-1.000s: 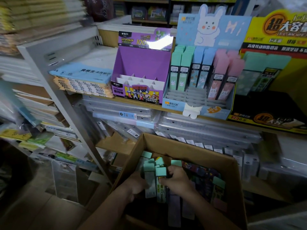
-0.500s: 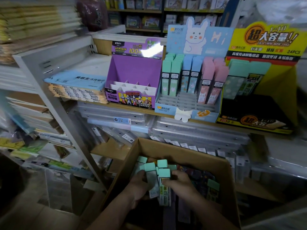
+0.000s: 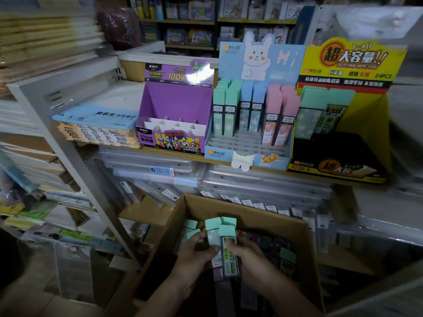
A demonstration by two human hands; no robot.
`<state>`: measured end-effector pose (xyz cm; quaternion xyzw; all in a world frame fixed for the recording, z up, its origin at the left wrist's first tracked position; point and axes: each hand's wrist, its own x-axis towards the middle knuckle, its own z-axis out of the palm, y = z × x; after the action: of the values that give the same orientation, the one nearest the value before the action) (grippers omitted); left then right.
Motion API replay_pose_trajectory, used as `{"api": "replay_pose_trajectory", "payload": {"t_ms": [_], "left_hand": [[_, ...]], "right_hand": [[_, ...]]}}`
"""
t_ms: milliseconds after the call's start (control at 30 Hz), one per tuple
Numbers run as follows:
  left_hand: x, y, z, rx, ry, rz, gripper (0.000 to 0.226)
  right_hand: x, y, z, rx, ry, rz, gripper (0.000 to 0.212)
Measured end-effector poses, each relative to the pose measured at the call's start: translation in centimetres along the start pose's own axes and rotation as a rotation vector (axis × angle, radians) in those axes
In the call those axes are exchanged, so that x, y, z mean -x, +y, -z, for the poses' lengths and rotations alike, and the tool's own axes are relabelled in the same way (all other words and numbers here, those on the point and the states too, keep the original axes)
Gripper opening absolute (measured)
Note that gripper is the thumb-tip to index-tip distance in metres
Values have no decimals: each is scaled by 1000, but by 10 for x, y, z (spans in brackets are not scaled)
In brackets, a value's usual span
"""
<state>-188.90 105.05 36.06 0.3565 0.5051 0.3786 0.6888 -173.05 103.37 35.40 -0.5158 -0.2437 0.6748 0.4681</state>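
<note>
Low over an open cardboard box (image 3: 229,208) in a stationery shop aisle, a person's left hand (image 3: 194,257) and right hand (image 3: 250,253) close together on a small bundle of mint-capped lead cases (image 3: 220,228), held upright just above the box's contents. Left fingers curl round the bundle from one side, with the thumb laid across its front. Right fingers and thumb clasp the labelled front case from the other side, apparently squaring the cases into one stack so that they can go up in a single lift.

Spare mint caps (image 3: 191,224) poke from the box to the left of the hands, and darker loose packs (image 3: 267,245) lie to the right, which suggests stock being sorted by kind before it goes out.

Behind the box, clear binders (image 3: 263,181) are stacked flat beneath a wooden shelf (image 3: 119,147). On that shelf stand three cardboard displays, tilted back to face shoppers. They are a purple display (image 3: 176,104) with empty white dividers, a bunny display (image 3: 258,58) whose front slots are bare, and a yellow display (image 3: 343,62) where only a few similar cases (image 3: 325,110) lean at the back. Matching caps point to the yellow display as the likely destination. Refill pads (image 3: 96,117) lie stacked at the shelf's left end.
</note>
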Motion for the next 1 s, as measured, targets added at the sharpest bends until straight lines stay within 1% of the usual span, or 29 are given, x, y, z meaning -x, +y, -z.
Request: {"api": "replay_pose_trajectory", "payload": {"t_ms": [67,200,267,333,433,500,567,667,733,800,867,1000], "left_hand": [[4,3,-3,37,-5,-18,34],[12,11,-16,94,-85,-41,31],[16,10,-26,103,-90,11,27],[20,10,-34,163,-88,102,23],[28,16,-42,318,-167,213,29],[34,19,-47,396,-222,251,36],[39,22,-51,438,-271,254,38],[50,32,-57,459,-311,217,38],[61,40,-62,433,-293,155,38],[71,49,-68,419,-264,87,37],[80,55,-77,399,-232,17,35],[95,67,-96,379,-127,-155,34]], "right_hand": [[7,-6,-1,-32,-23,4,30],[19,-20,-3,-48,-29,28,30],[27,-26,-8,-61,-31,38,31],[37,-32,-12,-72,-28,43,31],[49,-38,-11,-68,-10,57,32],[57,-43,-10,-11,11,91,32],[63,-51,-10,168,22,164,28],[75,-69,-12,415,13,262,29],[84,-84,-10,508,-12,350,30],[94,-99,-8,585,-41,459,25],[102,-114,-4,677,-56,554,25],[113,-139,3,653,-154,622,27]]}}
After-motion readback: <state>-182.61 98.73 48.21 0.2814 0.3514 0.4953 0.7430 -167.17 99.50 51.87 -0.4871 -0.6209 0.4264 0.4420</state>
